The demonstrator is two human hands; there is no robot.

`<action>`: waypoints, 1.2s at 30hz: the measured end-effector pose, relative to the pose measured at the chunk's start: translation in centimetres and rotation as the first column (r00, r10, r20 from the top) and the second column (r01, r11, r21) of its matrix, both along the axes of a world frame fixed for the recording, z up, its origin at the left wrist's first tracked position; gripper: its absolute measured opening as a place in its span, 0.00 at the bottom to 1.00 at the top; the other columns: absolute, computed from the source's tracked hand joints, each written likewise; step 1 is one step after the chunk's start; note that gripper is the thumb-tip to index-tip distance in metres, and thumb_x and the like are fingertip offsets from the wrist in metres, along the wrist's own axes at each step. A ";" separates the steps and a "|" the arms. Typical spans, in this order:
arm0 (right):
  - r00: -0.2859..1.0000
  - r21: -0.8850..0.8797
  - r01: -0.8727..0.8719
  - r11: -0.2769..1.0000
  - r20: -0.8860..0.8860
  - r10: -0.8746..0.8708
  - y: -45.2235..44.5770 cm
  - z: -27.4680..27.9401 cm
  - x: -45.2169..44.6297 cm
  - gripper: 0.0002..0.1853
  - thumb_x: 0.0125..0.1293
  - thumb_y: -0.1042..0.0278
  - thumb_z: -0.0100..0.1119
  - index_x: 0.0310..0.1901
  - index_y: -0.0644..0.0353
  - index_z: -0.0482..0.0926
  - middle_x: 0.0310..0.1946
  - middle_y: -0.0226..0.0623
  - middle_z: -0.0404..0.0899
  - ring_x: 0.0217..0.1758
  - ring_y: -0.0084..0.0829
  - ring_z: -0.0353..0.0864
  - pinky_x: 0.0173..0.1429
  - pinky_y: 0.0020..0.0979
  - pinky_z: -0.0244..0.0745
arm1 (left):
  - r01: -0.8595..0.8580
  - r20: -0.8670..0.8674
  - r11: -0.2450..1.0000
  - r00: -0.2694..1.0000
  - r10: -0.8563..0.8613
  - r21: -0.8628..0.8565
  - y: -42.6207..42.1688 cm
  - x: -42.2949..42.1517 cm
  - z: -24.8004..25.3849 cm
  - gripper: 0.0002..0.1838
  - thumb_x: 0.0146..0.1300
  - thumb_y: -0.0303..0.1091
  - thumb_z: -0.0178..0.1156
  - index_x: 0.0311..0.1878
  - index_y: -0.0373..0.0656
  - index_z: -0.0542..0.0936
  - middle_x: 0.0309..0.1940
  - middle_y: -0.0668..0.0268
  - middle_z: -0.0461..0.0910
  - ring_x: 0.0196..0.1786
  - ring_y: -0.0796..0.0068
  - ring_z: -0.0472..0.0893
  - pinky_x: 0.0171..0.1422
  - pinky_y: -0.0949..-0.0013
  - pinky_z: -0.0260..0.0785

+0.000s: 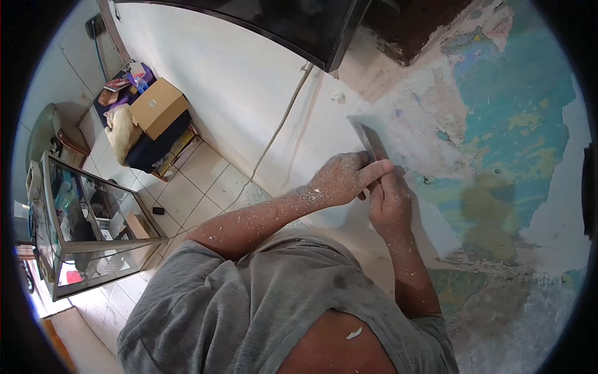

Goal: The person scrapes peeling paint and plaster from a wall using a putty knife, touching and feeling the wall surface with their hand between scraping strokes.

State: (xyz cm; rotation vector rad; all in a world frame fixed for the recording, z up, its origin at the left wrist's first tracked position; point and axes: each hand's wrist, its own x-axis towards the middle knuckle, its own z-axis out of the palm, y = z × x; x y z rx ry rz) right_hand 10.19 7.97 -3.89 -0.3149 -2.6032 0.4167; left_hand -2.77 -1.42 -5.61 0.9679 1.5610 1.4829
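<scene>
A flat scraper (367, 138) with a thin metal blade points up and to the left, close to the wall. My left hand (339, 179), dusted with pale flakes, is closed round its handle, with the thumb stretched across. Just beside it, my right hand (390, 206) is closed too, its fingers pressed at the handle below the left thumb. The hands touch and hide most of the handle. Around them the wall (430, 134) shows rough white patches and peeling turquoise paint (511, 134).
A dark-framed panel (274, 22) juts in at the top. A cable (277, 128) runs down the white wall to the tiled floor (202, 181). At the left are a cardboard box (159, 107), a pale cat (122, 134) and a glass cabinet (93, 246).
</scene>
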 end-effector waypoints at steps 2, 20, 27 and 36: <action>0.995 0.042 0.003 0.999 -0.101 0.001 -0.4 1.3 -0.1 0.22 0.66 0.77 0.50 0.63 0.62 0.73 0.53 0.51 0.80 0.52 0.50 0.82 0.54 0.42 0.77 | -0.089 -0.318 0.986 0.939 0.129 0.138 -0.4 -0.3 1.8 0.40 0.66 0.68 0.51 0.40 0.28 0.80 0.26 0.52 0.82 0.33 0.63 0.86 0.38 0.64 0.77; 0.991 0.072 0.018 0.997 -0.136 -0.008 0.3 1.9 -1.2 0.22 0.65 0.78 0.52 0.61 0.65 0.72 0.50 0.49 0.81 0.50 0.51 0.81 0.54 0.42 0.76 | -0.098 -0.363 0.985 0.921 0.143 0.141 0.2 -1.2 2.5 0.34 0.69 0.62 0.52 0.35 0.31 0.80 0.23 0.56 0.82 0.31 0.63 0.85 0.39 0.61 0.74; 0.982 0.073 -0.033 0.997 -0.183 0.046 -0.5 2.3 -1.2 0.22 0.64 0.79 0.50 0.62 0.66 0.72 0.51 0.52 0.80 0.53 0.51 0.81 0.55 0.43 0.75 | -0.114 -0.408 0.982 0.897 0.167 0.150 -1.1 -0.8 3.6 0.35 0.69 0.62 0.51 0.36 0.30 0.81 0.24 0.54 0.82 0.31 0.63 0.84 0.39 0.61 0.74; 0.994 0.030 -0.027 0.999 -0.105 0.030 -0.4 -0.1 -1.5 0.22 0.65 0.77 0.51 0.62 0.62 0.73 0.48 0.51 0.81 0.52 0.51 0.80 0.56 0.42 0.75 | -0.112 -0.289 0.987 0.947 0.141 0.114 -0.8 -1.3 0.4 0.34 0.71 0.60 0.50 0.36 0.30 0.81 0.25 0.52 0.82 0.33 0.56 0.85 0.40 0.60 0.75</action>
